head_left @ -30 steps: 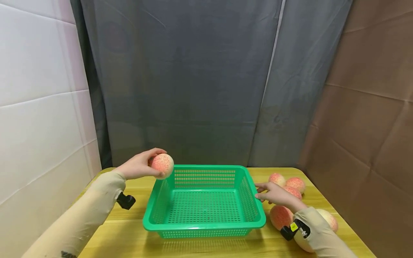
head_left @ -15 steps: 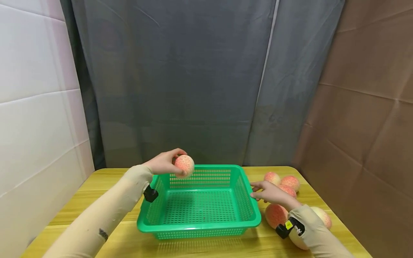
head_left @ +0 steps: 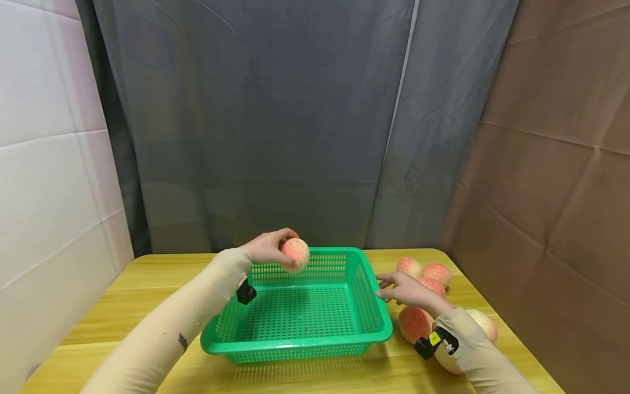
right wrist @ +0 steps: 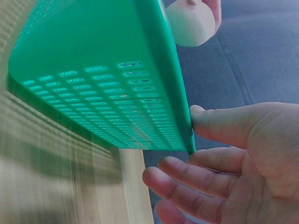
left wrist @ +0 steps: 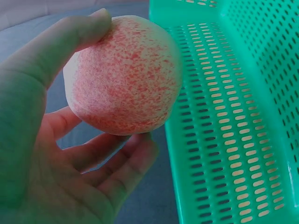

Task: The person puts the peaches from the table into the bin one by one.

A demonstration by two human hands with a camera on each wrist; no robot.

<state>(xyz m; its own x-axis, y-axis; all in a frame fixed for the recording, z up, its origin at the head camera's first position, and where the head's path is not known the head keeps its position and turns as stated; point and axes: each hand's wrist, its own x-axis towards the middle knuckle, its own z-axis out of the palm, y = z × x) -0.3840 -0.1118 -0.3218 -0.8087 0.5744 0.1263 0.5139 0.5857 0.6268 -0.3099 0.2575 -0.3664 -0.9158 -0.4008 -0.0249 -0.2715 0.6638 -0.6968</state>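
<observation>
The left hand (head_left: 268, 247) grips one peach (head_left: 296, 255) between thumb and fingers; in the head view this peach overlaps the rear wall of the green perforated basket (head_left: 305, 343), left of the wall's middle. The basket stands on the wooden table (head_left: 162, 284). The right hand (head_left: 410, 290) rests at the basket's right rim, fingers loosely extended, thumb and index fingertip against the edge. Further right, the loose peaches (head_left: 415, 324) lie on the table around the right hand and wrist, some partly hidden. Caution: releasing the held peach too close to the rim could make it strike the edge and roll away; uneven pressure from the right hand could shift or tip the basket; a bump from the right forearm could start the loose peaches rolling. Count: one basket, two hands, seven visible peaches (one held, six on the table).
</observation>
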